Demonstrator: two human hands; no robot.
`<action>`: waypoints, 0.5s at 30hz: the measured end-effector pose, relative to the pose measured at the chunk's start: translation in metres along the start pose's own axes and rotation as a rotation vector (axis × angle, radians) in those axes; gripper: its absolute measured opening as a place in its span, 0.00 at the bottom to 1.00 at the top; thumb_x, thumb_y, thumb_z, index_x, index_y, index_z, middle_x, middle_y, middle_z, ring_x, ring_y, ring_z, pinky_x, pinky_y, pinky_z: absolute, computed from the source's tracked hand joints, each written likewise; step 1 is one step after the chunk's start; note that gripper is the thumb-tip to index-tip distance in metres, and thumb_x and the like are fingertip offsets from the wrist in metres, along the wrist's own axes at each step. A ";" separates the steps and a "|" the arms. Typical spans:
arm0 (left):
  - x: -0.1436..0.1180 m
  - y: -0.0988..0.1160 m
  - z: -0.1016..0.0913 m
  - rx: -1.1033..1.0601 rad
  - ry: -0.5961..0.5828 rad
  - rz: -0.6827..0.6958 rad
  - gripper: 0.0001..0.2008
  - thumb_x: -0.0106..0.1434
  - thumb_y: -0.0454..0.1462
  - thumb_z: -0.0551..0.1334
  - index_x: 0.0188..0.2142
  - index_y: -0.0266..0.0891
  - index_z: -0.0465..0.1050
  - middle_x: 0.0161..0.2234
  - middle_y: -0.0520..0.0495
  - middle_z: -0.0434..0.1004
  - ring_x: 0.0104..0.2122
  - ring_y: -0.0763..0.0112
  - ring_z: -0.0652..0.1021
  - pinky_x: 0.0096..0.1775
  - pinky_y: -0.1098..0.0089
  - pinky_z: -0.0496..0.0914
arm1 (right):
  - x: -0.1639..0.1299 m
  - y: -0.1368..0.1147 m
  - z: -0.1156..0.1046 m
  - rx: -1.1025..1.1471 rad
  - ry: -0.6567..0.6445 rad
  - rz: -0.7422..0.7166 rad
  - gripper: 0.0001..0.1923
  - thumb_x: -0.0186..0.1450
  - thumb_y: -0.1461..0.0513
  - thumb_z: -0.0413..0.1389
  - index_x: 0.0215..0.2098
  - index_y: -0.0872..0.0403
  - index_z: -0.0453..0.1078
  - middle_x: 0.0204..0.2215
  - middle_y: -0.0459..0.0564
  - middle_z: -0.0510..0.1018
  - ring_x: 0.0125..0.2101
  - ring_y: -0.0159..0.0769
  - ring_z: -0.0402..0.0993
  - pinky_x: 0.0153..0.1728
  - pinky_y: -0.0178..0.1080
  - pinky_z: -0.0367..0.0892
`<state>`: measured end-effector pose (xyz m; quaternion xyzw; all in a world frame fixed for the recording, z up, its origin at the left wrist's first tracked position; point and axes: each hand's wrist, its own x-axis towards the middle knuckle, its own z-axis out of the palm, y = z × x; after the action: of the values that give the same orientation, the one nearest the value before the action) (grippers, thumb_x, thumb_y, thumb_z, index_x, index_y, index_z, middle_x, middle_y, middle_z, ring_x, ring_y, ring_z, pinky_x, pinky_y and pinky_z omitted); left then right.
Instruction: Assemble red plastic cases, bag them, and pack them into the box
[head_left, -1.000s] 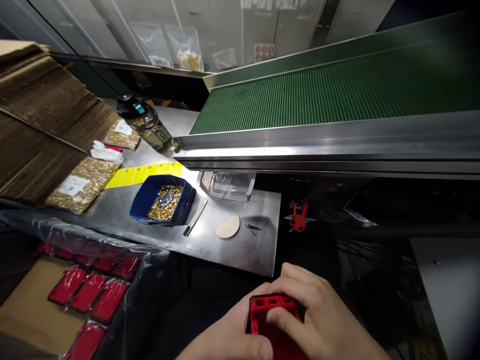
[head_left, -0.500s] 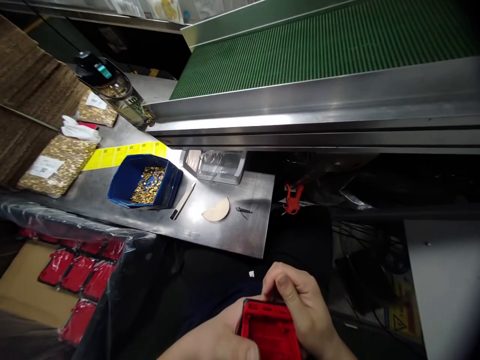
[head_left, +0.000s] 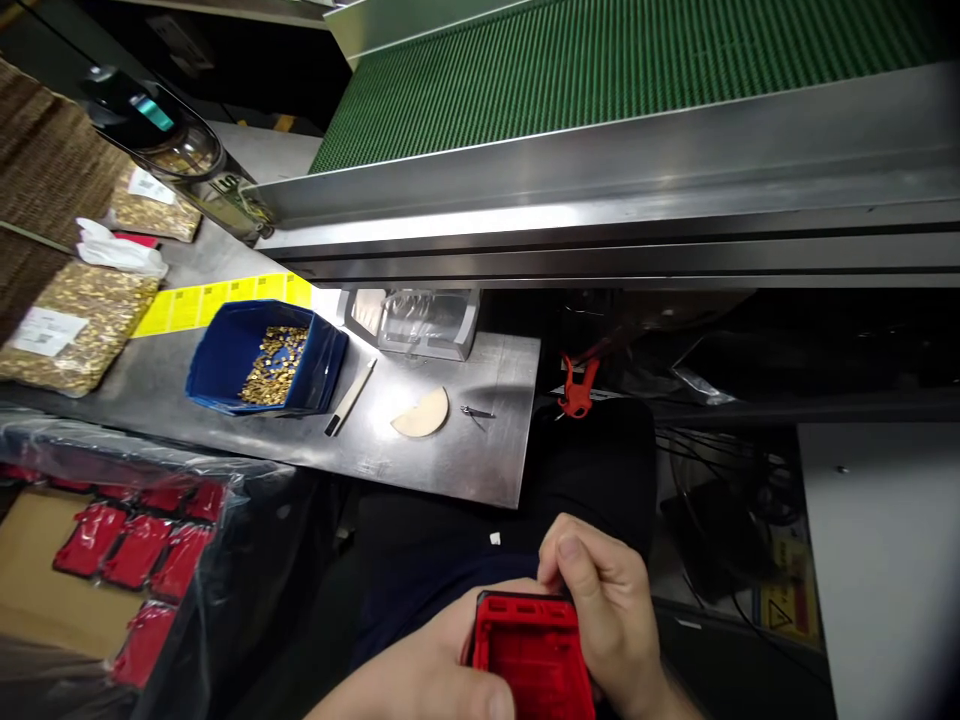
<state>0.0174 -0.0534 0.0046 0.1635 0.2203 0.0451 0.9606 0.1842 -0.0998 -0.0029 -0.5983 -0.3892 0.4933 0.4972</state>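
Observation:
A red plastic housing with a black rim lies low in the picture, its hollow side facing up. My left hand grips it from the left, with the thumb over the near left edge. Against its right edge rests my right hand, fingers curled and thumb pressed to them at the far right corner. Whatever those fingertips hold, if anything, is hidden. On the metal bench beyond, a blue bin contains many small brass-coloured pieces. Beside it lie a small brush, a pale rounded piece and nail clippers.
A green ribbed conveyor with a metal side rail crosses the back. Bags of brass pieces and a spray can stand left. Wrapped red parts lie in a lined box. An orange clamp is beyond the bench's right edge.
The view has shifted slightly, so the bench items sit further left. My right hand has shifted a little at the housing's corner; my left hand keeps its grip.

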 end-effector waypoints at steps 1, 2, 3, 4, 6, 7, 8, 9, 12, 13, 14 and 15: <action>0.000 0.000 0.000 0.001 0.001 0.004 0.36 0.49 0.56 0.77 0.48 0.35 0.75 0.36 0.47 0.67 0.34 0.70 0.67 0.43 0.68 0.65 | 0.000 0.000 0.000 0.000 0.000 -0.008 0.23 0.77 0.56 0.49 0.25 0.53 0.70 0.22 0.44 0.71 0.24 0.30 0.69 0.27 0.33 0.63; 0.000 0.000 -0.001 0.004 0.001 0.012 0.35 0.50 0.56 0.77 0.48 0.35 0.75 0.36 0.47 0.68 0.35 0.69 0.68 0.43 0.68 0.65 | 0.000 0.000 0.000 0.010 -0.019 -0.014 0.22 0.77 0.56 0.49 0.27 0.53 0.72 0.23 0.45 0.73 0.25 0.31 0.71 0.28 0.33 0.64; -0.001 0.001 -0.001 0.007 0.001 0.021 0.34 0.50 0.55 0.76 0.48 0.35 0.75 0.36 0.47 0.69 0.36 0.68 0.68 0.43 0.67 0.66 | 0.000 0.000 0.000 0.027 -0.053 -0.017 0.21 0.77 0.56 0.48 0.29 0.53 0.74 0.24 0.46 0.76 0.26 0.32 0.73 0.29 0.34 0.66; -0.001 0.001 -0.002 0.009 0.000 0.029 0.34 0.50 0.55 0.76 0.48 0.35 0.75 0.37 0.46 0.70 0.37 0.67 0.69 0.44 0.67 0.66 | 0.001 0.000 0.000 0.042 -0.088 -0.021 0.20 0.77 0.57 0.48 0.31 0.53 0.76 0.26 0.46 0.78 0.27 0.32 0.75 0.30 0.34 0.67; -0.002 0.001 -0.003 0.012 -0.006 0.026 0.34 0.51 0.55 0.76 0.48 0.35 0.75 0.37 0.45 0.72 0.38 0.65 0.70 0.44 0.67 0.67 | 0.001 0.000 0.000 0.048 -0.121 -0.036 0.20 0.77 0.57 0.49 0.32 0.52 0.77 0.26 0.46 0.79 0.28 0.33 0.75 0.32 0.35 0.68; -0.002 0.001 -0.003 0.014 -0.009 0.021 0.34 0.51 0.55 0.76 0.49 0.35 0.75 0.37 0.45 0.73 0.38 0.65 0.71 0.44 0.67 0.67 | 0.002 0.000 0.001 0.036 -0.111 -0.043 0.20 0.77 0.57 0.49 0.30 0.52 0.75 0.25 0.46 0.77 0.27 0.32 0.74 0.31 0.35 0.67; -0.003 0.001 -0.004 0.016 -0.011 0.018 0.34 0.52 0.55 0.76 0.49 0.35 0.75 0.37 0.45 0.73 0.38 0.66 0.71 0.44 0.67 0.67 | 0.002 0.001 0.002 0.016 -0.079 -0.047 0.21 0.77 0.57 0.49 0.28 0.53 0.73 0.24 0.45 0.75 0.26 0.31 0.72 0.30 0.34 0.65; -0.003 0.001 -0.005 0.017 -0.010 0.016 0.35 0.52 0.56 0.75 0.49 0.34 0.75 0.37 0.45 0.73 0.37 0.66 0.71 0.44 0.67 0.67 | 0.002 0.002 0.002 -0.005 -0.038 -0.045 0.22 0.77 0.57 0.49 0.27 0.53 0.71 0.23 0.44 0.73 0.25 0.31 0.70 0.29 0.34 0.64; -0.004 -0.001 -0.007 0.021 -0.009 0.019 0.35 0.53 0.56 0.75 0.50 0.34 0.74 0.37 0.45 0.73 0.36 0.68 0.70 0.43 0.67 0.67 | 0.002 0.002 0.004 -0.011 0.015 -0.004 0.23 0.78 0.56 0.47 0.27 0.53 0.70 0.23 0.44 0.71 0.25 0.31 0.69 0.28 0.34 0.63; -0.004 -0.001 -0.007 0.021 -0.011 0.022 0.35 0.53 0.56 0.74 0.50 0.35 0.74 0.38 0.45 0.73 0.36 0.68 0.70 0.43 0.67 0.67 | 0.001 0.002 0.004 0.012 -0.010 0.018 0.23 0.78 0.56 0.47 0.28 0.53 0.72 0.23 0.45 0.73 0.25 0.32 0.71 0.29 0.34 0.65; -0.004 -0.001 -0.007 0.020 -0.017 0.023 0.34 0.53 0.56 0.74 0.50 0.35 0.74 0.38 0.45 0.73 0.36 0.68 0.70 0.43 0.67 0.67 | 0.001 0.001 0.004 0.037 -0.051 0.040 0.22 0.78 0.55 0.47 0.30 0.53 0.74 0.24 0.46 0.75 0.26 0.33 0.73 0.29 0.35 0.66; -0.004 -0.001 -0.008 0.018 -0.022 0.026 0.34 0.54 0.55 0.75 0.50 0.35 0.74 0.38 0.45 0.73 0.36 0.68 0.70 0.43 0.68 0.66 | 0.001 0.001 0.004 0.055 -0.088 0.054 0.22 0.78 0.55 0.47 0.32 0.53 0.76 0.25 0.47 0.77 0.26 0.33 0.75 0.30 0.35 0.67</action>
<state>0.0103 -0.0529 -0.0004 0.1756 0.2079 0.0537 0.9608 0.1804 -0.0983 -0.0037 -0.5724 -0.3804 0.5430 0.4825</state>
